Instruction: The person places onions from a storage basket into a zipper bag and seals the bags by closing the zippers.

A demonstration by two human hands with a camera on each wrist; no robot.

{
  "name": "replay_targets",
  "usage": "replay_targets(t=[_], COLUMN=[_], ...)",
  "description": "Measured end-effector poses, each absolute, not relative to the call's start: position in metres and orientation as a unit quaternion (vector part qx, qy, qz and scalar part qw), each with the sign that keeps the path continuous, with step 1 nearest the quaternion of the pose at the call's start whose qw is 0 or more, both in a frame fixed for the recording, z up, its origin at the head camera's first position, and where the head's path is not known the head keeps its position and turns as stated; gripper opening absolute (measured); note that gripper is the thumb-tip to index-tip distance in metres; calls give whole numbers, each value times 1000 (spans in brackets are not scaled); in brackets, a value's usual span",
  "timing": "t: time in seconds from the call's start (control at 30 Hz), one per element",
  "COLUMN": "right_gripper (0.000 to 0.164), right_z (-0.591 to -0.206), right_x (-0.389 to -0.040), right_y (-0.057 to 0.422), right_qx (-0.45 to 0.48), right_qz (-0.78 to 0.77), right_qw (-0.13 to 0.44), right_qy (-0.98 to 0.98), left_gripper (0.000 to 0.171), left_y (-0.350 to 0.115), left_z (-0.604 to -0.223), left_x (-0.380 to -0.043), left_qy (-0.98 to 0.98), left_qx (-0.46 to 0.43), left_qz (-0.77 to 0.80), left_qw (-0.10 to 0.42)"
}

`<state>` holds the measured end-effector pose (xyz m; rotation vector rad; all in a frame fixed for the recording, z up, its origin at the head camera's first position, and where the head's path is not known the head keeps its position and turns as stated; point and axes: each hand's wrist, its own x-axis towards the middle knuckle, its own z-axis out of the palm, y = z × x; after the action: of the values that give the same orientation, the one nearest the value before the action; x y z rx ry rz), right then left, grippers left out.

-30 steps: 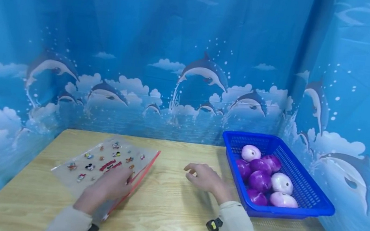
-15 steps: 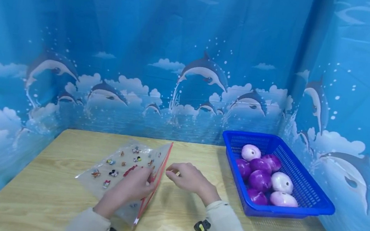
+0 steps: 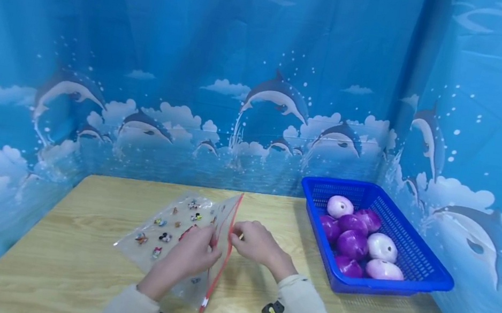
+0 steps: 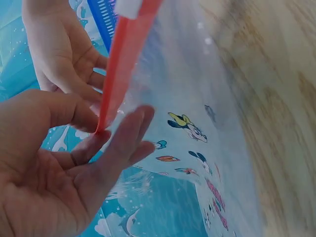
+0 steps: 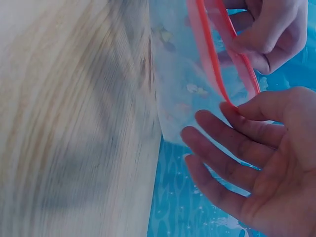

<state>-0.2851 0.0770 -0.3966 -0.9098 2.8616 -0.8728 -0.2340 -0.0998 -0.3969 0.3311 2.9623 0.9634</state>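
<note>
A clear plastic zip bag (image 3: pixel 147 244) printed with small cartoon figures lies tilted over the left half of the table. Its red zip edge (image 3: pixel 220 268) stands raised and carries a white slider (image 3: pixel 205 301) at the near end. My left hand (image 3: pixel 189 256) pinches one red strip between thumb and forefinger, as the left wrist view shows. The other strip is pinched by my right hand (image 5: pixel 256 153), thumb against forefinger, remaining fingers spread. Between the two strips the bag's mouth is parted in the right wrist view.
A blue plastic basket (image 3: pixel 426 286) stands at the right of the wooden table (image 3: pixel 47 250). It holds several glossy purple onion-like balls (image 3: pixel 352 245) and pale ones (image 3: pixel 382 247). A dolphin-printed curtain (image 3: pixel 183 87) closes off the back and sides.
My left hand has carried the bag rightward, toward the middle of the table. My right hand has come left and now pinches the bag's red edge. The basket has stayed put.
</note>
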Motion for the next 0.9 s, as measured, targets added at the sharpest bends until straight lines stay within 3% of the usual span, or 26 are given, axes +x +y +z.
replay_targets(t=[0.43, 0.63, 0.9], right_gripper=[11, 26, 24], right_z=[-393, -395, -397], right_x=[-280, -279, -281], right_y=[73, 70, 74], right_qx=[-277, -230, -173], right_qz=[-317, -353, -417], right_qw=[-5, 8, 31], right_qy=[907, 907, 892], left_gripper=[20, 21, 20], left_y=[-95, -87, -94], left_z=[-407, -397, -382], left_x=[-246, -246, -241], left_qy=[930, 927, 923], left_qx=[104, 116, 107], left_qz=[328, 315, 244], left_qw=[-131, -166, -279])
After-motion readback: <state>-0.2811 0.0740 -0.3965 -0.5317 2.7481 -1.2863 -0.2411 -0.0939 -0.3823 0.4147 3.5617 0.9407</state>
